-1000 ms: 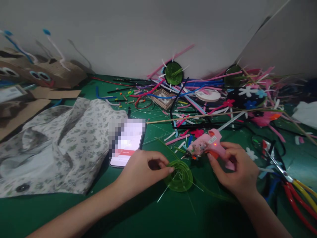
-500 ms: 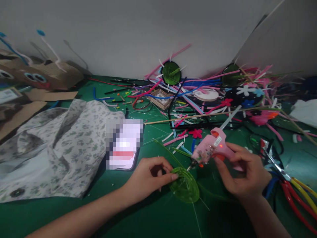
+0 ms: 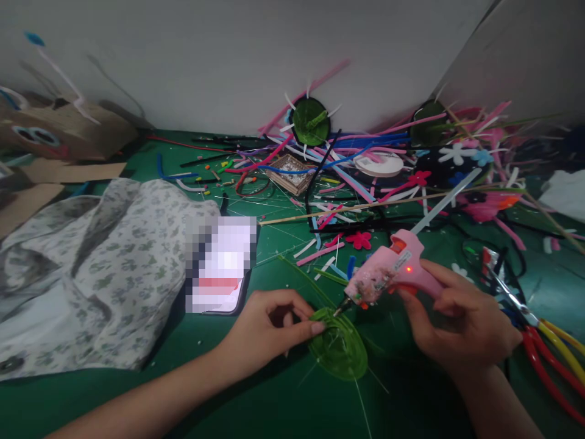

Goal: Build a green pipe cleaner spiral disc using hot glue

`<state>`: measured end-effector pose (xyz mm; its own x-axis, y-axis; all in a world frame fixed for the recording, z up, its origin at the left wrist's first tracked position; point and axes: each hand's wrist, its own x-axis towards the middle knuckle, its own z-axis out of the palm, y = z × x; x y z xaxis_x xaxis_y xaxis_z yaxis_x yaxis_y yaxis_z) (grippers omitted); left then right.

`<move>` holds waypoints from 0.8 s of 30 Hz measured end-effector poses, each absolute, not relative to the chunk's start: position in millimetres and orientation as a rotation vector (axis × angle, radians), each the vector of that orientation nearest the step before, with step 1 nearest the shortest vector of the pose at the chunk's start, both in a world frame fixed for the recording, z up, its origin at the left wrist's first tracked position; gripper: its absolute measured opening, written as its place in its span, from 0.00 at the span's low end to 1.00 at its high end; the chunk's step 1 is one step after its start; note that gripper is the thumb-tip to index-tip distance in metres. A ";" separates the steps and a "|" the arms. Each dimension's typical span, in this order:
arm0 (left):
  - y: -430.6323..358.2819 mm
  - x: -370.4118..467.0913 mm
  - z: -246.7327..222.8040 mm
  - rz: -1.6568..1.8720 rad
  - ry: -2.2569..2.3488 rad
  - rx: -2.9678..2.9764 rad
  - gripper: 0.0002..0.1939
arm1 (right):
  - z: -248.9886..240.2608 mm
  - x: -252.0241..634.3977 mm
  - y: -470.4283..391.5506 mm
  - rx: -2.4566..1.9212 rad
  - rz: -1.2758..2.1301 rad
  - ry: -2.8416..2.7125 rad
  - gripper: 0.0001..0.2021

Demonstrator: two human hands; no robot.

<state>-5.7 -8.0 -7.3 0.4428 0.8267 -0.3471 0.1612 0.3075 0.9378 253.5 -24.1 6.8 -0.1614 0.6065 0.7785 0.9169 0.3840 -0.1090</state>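
Where one glue gun [image 3: 377, 277] points, one hand [image 3: 269, 323] pinches one coil [image 3: 351, 350].

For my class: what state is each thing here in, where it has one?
Green coil: wound
Left hand: pinching the coil
Pink glue gun: light lit, stick loaded
Right hand: gripping the gun
Phone: screen lit
Patterned cloth: rumpled
Red-and-yellow-handled tool: cannot tell if open
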 end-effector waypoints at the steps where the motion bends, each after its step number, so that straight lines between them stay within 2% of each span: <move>1: -8.2 -5.8 -6.8 0.573 1.048 1.198 0.12 | 6.8 253.3 -24.2 -1.323 -0.507 -1.868 0.19; 24: -7.6 -6.1 -6.2 0.618 1.024 1.158 0.10 | 7.1 255.6 -25.4 -1.287 -0.596 -1.906 0.18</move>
